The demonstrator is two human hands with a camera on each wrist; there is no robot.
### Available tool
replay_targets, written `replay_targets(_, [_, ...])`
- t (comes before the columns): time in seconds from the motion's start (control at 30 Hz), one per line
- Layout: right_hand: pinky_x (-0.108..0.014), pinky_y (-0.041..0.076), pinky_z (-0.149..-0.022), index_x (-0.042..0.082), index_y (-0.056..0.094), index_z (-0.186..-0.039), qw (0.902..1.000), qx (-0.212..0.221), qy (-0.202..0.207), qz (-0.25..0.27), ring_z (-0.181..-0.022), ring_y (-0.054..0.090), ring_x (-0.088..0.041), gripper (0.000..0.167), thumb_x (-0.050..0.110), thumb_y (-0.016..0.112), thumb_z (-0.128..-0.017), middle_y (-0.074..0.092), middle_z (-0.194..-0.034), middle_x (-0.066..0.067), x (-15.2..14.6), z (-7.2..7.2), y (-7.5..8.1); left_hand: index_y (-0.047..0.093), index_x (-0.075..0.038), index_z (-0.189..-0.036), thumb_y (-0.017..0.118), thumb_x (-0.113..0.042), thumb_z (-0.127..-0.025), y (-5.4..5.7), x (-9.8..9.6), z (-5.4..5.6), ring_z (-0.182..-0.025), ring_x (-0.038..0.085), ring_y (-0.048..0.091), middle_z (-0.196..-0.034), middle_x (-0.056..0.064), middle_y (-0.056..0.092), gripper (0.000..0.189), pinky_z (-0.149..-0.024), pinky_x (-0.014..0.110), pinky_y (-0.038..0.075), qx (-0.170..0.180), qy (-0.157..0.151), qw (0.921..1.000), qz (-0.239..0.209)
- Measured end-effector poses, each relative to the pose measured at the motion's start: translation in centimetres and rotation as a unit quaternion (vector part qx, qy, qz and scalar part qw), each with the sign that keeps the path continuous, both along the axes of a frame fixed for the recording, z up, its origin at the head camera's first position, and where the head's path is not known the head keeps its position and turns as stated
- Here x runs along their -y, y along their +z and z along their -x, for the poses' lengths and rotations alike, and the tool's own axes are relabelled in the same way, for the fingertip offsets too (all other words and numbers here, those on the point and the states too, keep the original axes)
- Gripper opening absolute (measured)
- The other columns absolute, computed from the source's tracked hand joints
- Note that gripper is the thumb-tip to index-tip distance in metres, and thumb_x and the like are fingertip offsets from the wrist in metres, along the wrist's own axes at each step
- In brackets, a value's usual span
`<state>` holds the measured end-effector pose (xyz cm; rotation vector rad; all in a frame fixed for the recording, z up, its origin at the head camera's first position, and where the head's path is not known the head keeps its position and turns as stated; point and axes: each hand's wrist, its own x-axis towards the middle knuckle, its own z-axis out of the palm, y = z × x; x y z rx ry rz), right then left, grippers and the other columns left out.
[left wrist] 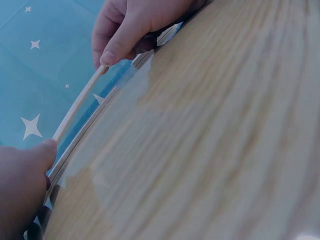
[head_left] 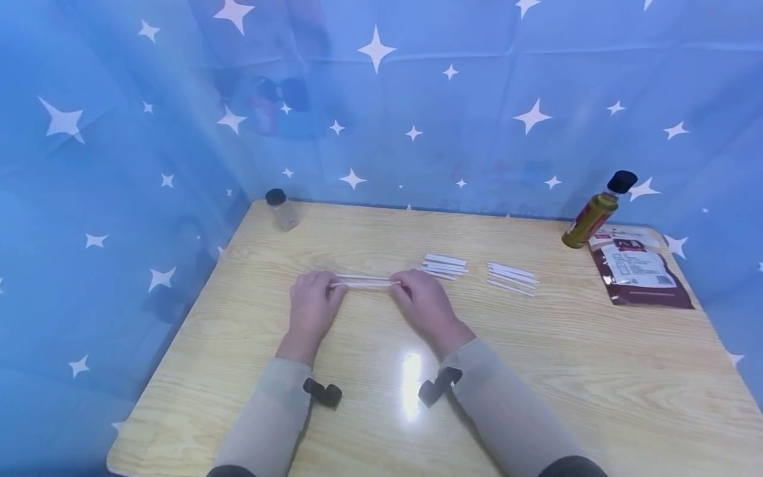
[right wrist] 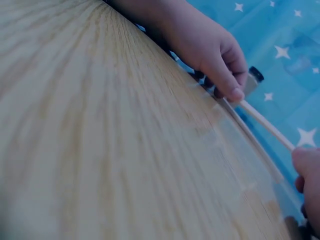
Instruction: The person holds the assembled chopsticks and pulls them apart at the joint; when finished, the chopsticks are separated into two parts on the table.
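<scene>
A thin white stick [head_left: 366, 285] spans the gap between the two hands, just above the tabletop. At its left end my left hand [head_left: 311, 301] pinches it between thumb and fingers. My right hand [head_left: 426, 301] pinches the opposite end the same way. In the left wrist view the held stick [left wrist: 77, 110] runs slantwise, raised off the table. Behind it in the head view another white stick [head_left: 362, 276] lies on the table, its ends partly hidden by the hands. Just right of the right hand is a group of several white sticks [head_left: 446, 260].
A second group of white sticks [head_left: 512, 273] lies farther right. A small black-capped jar [head_left: 285, 215] stands at the back left. At the back right are a black-capped bottle [head_left: 591, 218] and a brown-and-white packet [head_left: 638, 265]. A starry blue curtain [head_left: 411, 99] surrounds the wooden table [head_left: 536, 371].
</scene>
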<state>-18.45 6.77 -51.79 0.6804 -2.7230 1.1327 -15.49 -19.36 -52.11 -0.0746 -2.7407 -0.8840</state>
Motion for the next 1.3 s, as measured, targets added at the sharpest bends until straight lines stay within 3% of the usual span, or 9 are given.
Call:
replay_targets(0.17, [-0.038, 0.055, -0.092, 0.018, 0.080, -0.114, 0.9998, -0.008, 0.006, 0.018, -0.098, 0.064, -0.015, 0.016, 0.025, 0.069, -0.106, 0.073, -0.103, 0.007, 0.1, -0.4, -0.1, 0.081, -0.018, -0.113, 0.078, -0.034, -0.100, -0.2, 0.5, -0.3, -0.098, 0.022, 0.057, -0.107, -0.002, 0.074, 0.021, -0.097, 0.047, 0.044, -0.035, -0.029, 0.9989, -0.011])
replay_targets(0.33, [-0.036, 0.054, -0.092, 0.020, 0.081, -0.112, 0.9997, -0.011, -0.004, 0.019, -0.098, 0.063, -0.013, 0.015, 0.026, 0.070, -0.105, 0.072, -0.102, 0.009, 0.2, -0.4, -0.4, 0.082, -0.018, -0.111, 0.081, -0.032, -0.098, -0.5, 0.7, -0.3, -0.093, 0.019, 0.057, -0.101, -0.004, 0.075, 0.019, -0.091, 0.042, 0.046, -0.065, -0.047, 0.9967, -0.014])
replay_targets(0.77, [-0.035, 0.054, -0.089, 0.025, 0.080, -0.109, 0.9997, 0.003, -0.021, 0.012, -0.096, 0.060, -0.009, 0.014, 0.030, 0.068, -0.104, 0.066, -0.098, 0.016, -0.6, -1.2, -0.4, 0.083, -0.017, -0.107, 0.084, -0.031, -0.095, -0.5, -0.2, -0.6, -0.095, 0.021, 0.059, -0.100, -0.002, 0.077, 0.019, -0.087, 0.041, 0.049, -0.084, -0.042, 0.9956, -0.009])
replay_targets(1.3, [-0.038, 0.054, -0.093, 0.025, 0.079, -0.108, 0.9990, 0.010, -0.043, 0.008, -0.099, 0.061, -0.010, 0.014, 0.033, 0.068, -0.104, 0.066, -0.098, 0.015, -2.6, -1.7, -0.1, 0.083, -0.018, -0.100, 0.084, -0.036, -0.094, -0.4, -2.2, -0.1, -0.094, 0.022, 0.063, -0.099, -0.001, 0.078, 0.019, -0.089, 0.042, 0.051, -0.102, -0.048, 0.9935, 0.020])
